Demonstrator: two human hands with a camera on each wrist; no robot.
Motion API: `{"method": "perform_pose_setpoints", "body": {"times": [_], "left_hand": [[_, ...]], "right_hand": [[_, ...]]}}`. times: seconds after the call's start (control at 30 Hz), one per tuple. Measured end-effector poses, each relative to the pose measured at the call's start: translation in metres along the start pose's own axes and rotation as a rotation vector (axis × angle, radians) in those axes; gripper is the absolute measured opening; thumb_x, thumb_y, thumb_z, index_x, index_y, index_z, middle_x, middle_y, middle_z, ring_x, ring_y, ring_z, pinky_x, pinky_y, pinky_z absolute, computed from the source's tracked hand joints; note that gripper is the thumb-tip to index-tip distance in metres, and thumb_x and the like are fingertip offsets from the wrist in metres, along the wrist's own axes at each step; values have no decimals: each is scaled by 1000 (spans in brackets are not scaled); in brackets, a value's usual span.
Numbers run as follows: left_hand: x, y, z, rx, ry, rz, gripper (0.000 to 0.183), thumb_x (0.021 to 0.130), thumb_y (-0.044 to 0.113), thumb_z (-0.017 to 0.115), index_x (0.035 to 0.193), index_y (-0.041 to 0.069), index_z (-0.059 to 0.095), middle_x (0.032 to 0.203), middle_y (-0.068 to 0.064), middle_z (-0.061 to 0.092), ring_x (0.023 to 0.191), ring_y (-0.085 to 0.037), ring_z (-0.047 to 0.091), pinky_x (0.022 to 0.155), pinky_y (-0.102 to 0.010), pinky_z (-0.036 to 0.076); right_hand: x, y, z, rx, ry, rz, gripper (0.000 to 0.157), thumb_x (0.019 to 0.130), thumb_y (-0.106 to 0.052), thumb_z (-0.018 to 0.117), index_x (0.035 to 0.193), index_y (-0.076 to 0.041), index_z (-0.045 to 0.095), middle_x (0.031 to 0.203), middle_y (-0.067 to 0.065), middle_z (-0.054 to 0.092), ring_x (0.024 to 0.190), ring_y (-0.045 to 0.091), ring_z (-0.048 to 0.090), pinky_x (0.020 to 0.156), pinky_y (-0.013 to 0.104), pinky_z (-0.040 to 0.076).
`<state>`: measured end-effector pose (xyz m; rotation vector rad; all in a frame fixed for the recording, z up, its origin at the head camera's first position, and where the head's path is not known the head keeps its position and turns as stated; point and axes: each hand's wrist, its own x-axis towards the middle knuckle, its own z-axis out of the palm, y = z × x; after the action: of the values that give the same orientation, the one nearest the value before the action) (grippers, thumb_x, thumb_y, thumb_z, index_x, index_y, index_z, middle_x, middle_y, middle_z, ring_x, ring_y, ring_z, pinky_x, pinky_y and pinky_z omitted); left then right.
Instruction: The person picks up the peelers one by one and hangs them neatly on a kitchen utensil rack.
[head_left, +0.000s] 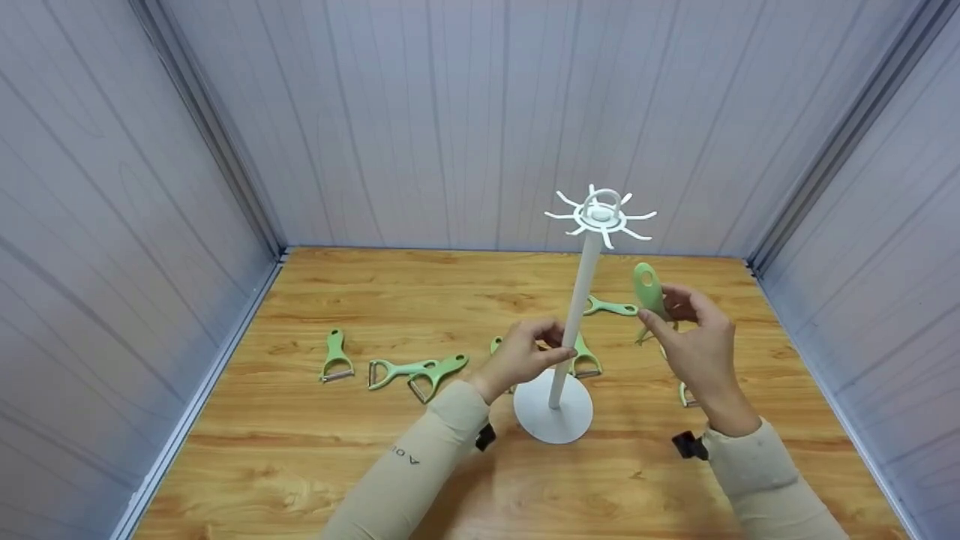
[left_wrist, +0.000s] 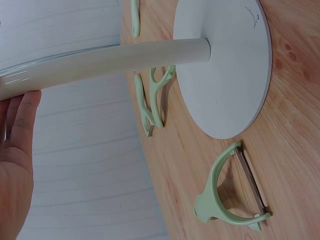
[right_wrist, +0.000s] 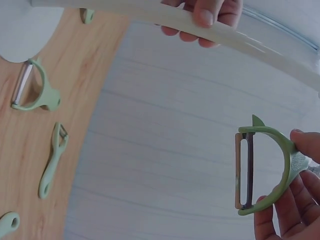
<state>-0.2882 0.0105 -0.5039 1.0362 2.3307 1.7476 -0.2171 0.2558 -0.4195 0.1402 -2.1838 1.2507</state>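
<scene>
My left hand [head_left: 521, 354] grips the pole [head_left: 582, 289] of a white stand partway up, with thumb and fingers around it. The stand's round base [head_left: 534, 424] rests on the table, and a ring of bare hooks [head_left: 600, 217] tops the pole. To the right of the pole, my right hand [head_left: 703, 349] pinches a green peeler [head_left: 648, 288] in the air, handle upward with its hole showing. In the right wrist view, the peeler's curved head [right_wrist: 286, 165] and blade point away from the fingers. The held peeler is apart from the hooks.
Several green peelers lie on the wooden table [head_left: 300, 450]: a single peeler [head_left: 335, 346] at left, two overlapping, one peeler [head_left: 613, 307] behind the stand, another peeler [head_left: 583, 360] by the base. Others are partly hidden by my hands. Pale walls [head_left: 390, 135] enclose the table.
</scene>
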Motion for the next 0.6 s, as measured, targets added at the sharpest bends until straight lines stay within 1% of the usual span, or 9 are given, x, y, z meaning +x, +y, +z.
{"method": "perform_pose_setpoints", "body": {"times": [0.13, 0.23, 0.33, 0.4, 0.53, 0.6], "left_hand": [[0, -1, 0, -4, 0, 9, 18, 99, 9, 80, 113, -3, 75, 103, -15, 78, 93, -13, 72, 83, -27, 62], [0, 0, -1, -4, 3, 5, 17, 99, 9, 80, 112, -1, 76, 103, -14, 78, 93, -11, 72, 83, -26, 61], [0, 0, -1, 0, 3, -5, 15, 99, 10, 80, 111, 2, 76, 104, -13, 78, 92, -8, 71, 83, -24, 60], [-1, 0, -1, 4, 2, -9, 14, 100, 11, 80, 111, 3, 76, 104, -13, 78, 92, -8, 71, 84, -24, 60], [-1, 1, -1, 6, 0, -15, 13, 100, 11, 80, 110, 3, 76, 103, -13, 78, 92, -7, 70, 84, -24, 60], [-1, 1, -1, 3, 0, -19, 13, 100, 11, 79, 110, 3, 76, 103, -13, 78, 92, -7, 70, 84, -24, 60]], "right_hand": [[0, -8, -2, 20, 17, -26, 37, 87, 0, 90, 122, 3, 77, 106, 18, 77, 86, -2, 62, 82, 12, 49], [0, -15, -5, 36, 24, -41, 37, 87, 1, 90, 121, 4, 77, 104, 17, 77, 86, -2, 63, 83, 13, 50], [0, -22, -6, 51, 33, -56, 37, 86, 2, 90, 120, 4, 77, 101, 13, 76, 85, -1, 65, 84, 14, 51], [0, -25, -7, 63, 43, -72, 37, 85, 4, 90, 119, 4, 77, 98, 7, 76, 84, -1, 65, 84, 14, 51], [0, -31, -9, 78, 59, -109, 37, 84, 7, 90, 118, 6, 77, 95, -10, 74, 82, 1, 66, 83, 16, 52], [0, -34, -10, 80, 66, -122, 37, 83, 7, 90, 118, 6, 77, 95, -16, 72, 82, 2, 67, 83, 17, 52]]}}
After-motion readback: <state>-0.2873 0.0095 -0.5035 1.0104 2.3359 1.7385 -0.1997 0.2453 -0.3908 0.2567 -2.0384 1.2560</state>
